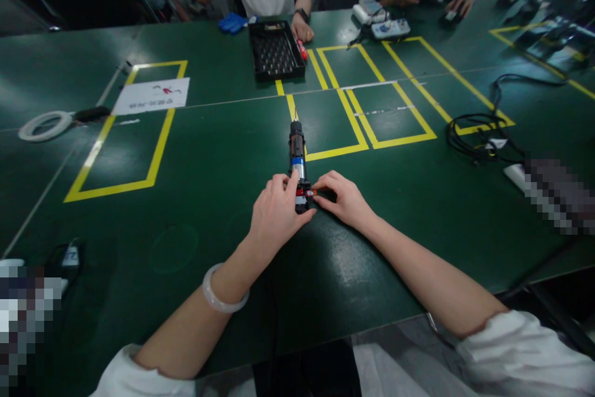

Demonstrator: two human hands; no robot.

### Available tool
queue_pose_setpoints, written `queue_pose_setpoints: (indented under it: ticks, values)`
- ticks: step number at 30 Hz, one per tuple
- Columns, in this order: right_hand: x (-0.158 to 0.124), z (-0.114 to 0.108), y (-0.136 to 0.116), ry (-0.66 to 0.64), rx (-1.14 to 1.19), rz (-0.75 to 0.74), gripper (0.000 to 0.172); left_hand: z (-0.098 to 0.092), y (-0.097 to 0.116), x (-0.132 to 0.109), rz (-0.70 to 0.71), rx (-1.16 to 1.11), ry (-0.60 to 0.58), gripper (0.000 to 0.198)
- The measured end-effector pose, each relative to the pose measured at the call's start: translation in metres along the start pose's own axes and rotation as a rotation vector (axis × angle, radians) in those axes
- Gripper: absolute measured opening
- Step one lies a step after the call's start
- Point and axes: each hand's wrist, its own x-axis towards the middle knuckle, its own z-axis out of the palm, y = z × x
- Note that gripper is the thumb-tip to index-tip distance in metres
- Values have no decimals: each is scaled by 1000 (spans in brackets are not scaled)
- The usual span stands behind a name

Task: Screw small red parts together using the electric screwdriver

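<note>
A black and silver electric screwdriver [296,152] lies on the green table [209,161], tip pointing away from me. My left hand [275,211] is closed around its near end, fingers curled over the red and black base. My right hand [343,199] pinches a small red part [312,192] at the tool's near end, touching the left hand's fingertips. A pale bangle [222,293] sits on my left wrist.
Yellow tape rectangles [125,130] mark the table. A black tray [274,50] and blue gloves [232,22] lie by a person in white across the table. A second person's hands rest near small devices [390,28]. Coiled black cable [478,137] lies right, a white tape roll [44,126] left.
</note>
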Motion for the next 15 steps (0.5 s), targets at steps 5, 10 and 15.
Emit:
queue_pose_setpoints:
  ticks: [5,10,15]
  values:
    - [-2,0,-2,4,32,-25,16,0,0,-1,8,9,9,81]
    - [-2,-1,-4,-3,27,-78,18,-1,0,0,16,24,10,84]
    - [-3,-3,-4,-4,24,-75,23,-2,7,4,-24,63,15,76]
